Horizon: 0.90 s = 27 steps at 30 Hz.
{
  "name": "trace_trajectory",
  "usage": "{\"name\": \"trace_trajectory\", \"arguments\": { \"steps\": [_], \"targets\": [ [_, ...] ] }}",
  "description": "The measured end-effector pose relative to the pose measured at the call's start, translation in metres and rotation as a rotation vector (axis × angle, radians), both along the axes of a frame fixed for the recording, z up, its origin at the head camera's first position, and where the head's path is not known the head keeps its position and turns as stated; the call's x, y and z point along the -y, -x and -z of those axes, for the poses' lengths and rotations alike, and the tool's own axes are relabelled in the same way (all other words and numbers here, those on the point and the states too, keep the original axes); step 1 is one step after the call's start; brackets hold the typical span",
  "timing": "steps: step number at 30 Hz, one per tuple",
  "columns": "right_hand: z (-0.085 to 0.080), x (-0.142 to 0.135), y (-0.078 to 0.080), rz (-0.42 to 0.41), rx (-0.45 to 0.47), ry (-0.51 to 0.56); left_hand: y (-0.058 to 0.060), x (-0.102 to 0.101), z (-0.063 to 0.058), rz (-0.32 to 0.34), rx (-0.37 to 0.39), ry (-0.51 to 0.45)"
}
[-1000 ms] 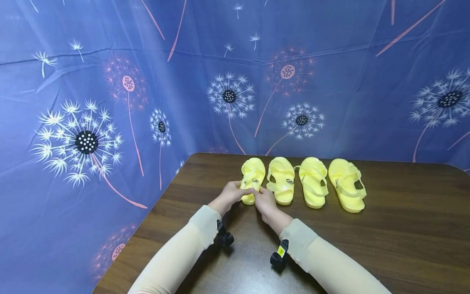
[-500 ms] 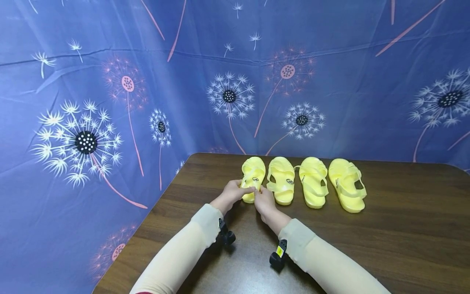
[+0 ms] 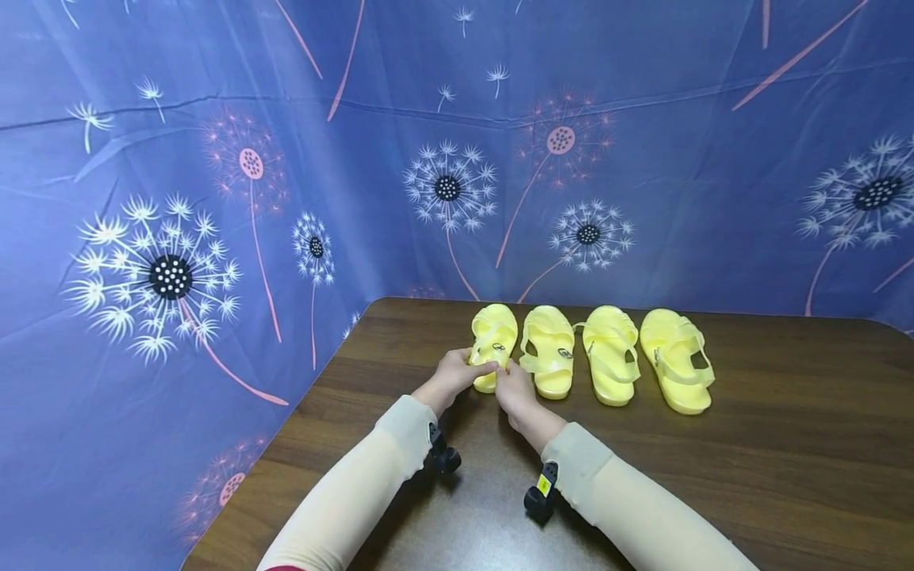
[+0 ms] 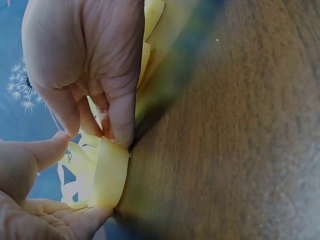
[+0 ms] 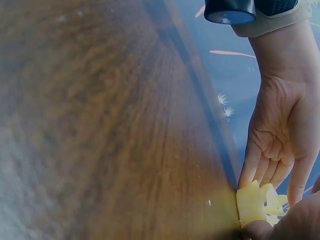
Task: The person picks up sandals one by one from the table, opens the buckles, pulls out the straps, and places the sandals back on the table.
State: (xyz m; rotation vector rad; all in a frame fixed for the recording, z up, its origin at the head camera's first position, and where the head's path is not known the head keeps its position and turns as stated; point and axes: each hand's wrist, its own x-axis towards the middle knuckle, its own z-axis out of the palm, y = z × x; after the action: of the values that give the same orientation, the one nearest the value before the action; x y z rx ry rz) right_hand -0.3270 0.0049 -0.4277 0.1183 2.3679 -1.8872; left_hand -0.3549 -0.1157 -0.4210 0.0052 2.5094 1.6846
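The leftmost of several yellow strappy sandals (image 3: 494,323) lies flat on the brown table, its near end between both hands. My left hand (image 3: 451,377) holds its left side, the thumb reaching over the top. From the right, my right hand (image 3: 519,396) grips the same end, its thumb meeting the left one. The left wrist view shows fingers of both hands on the two sides of that sandal (image 4: 112,172). In the right wrist view, the left hand (image 5: 280,130) reaches down to the sandal (image 5: 251,202), with part of the right hand (image 5: 305,220) opposite.
Close to the right stand another yellow sandal (image 3: 553,377), a third sandal (image 3: 612,387) and a slightly angled sandal (image 3: 685,392), in a row near the back edge of the table (image 3: 785,444). Behind hangs a blue dandelion-print cloth (image 3: 685,198).
The leftmost sandal has slid slightly away toward the table's back edge, with both hands following it. The other sandals keep their places.
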Motion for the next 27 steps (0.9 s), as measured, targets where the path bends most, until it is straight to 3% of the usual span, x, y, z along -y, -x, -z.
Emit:
{"name": "trace_trajectory", "arguments": {
  "steps": [17,24,27],
  "targets": [
    [-0.0023,0.0012,0.0012,0.035,-0.036,0.001,0.0043,-0.0014,-0.0006,-0.002,-0.014,0.003],
    [0.0007,0.0021,0.0019,0.047,-0.055,0.005,0.0036,0.0009,-0.0024,-0.032,0.094,-0.093],
    [0.0004,0.0021,0.0005,0.057,-0.058,0.020,0.0018,0.0009,-0.0014,-0.054,0.102,-0.137]
  ]
}}
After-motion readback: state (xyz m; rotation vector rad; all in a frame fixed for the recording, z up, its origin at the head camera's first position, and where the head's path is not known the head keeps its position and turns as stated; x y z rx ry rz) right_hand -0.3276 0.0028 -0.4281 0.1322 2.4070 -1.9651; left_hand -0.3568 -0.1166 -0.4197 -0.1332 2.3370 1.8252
